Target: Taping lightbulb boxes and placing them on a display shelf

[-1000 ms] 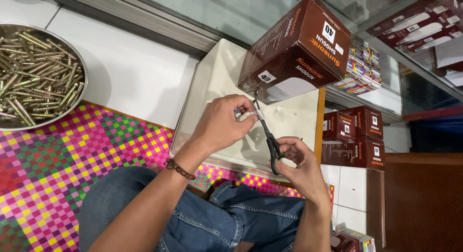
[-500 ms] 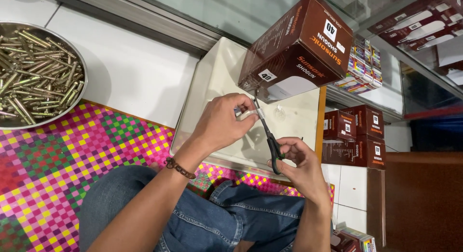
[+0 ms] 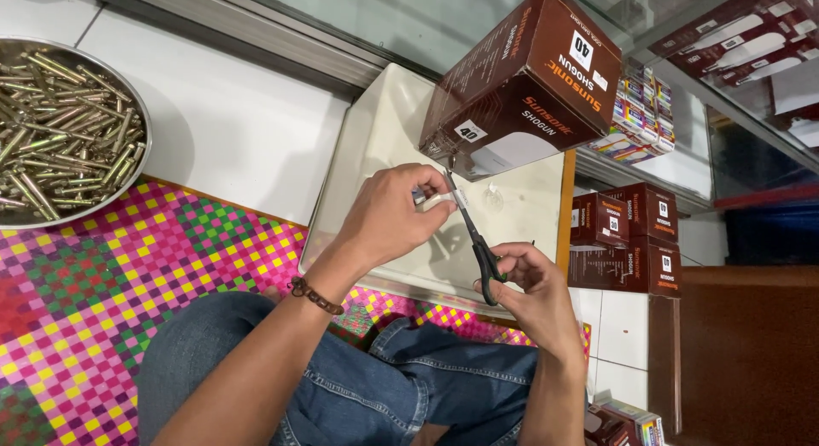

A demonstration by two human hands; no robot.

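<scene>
Over a cream tray [image 3: 375,156], left hand [image 3: 394,214] pinches a small white piece [image 3: 437,203]; right hand [image 3: 529,280] grips scissors [image 3: 474,238].

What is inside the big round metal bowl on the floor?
The metal bowl is heaped with brass-coloured metal cartridges, piled every which way. They cover its bottom, so nothing underneath them shows, and the picture's edge cuts off the bowl's left side.
</scene>
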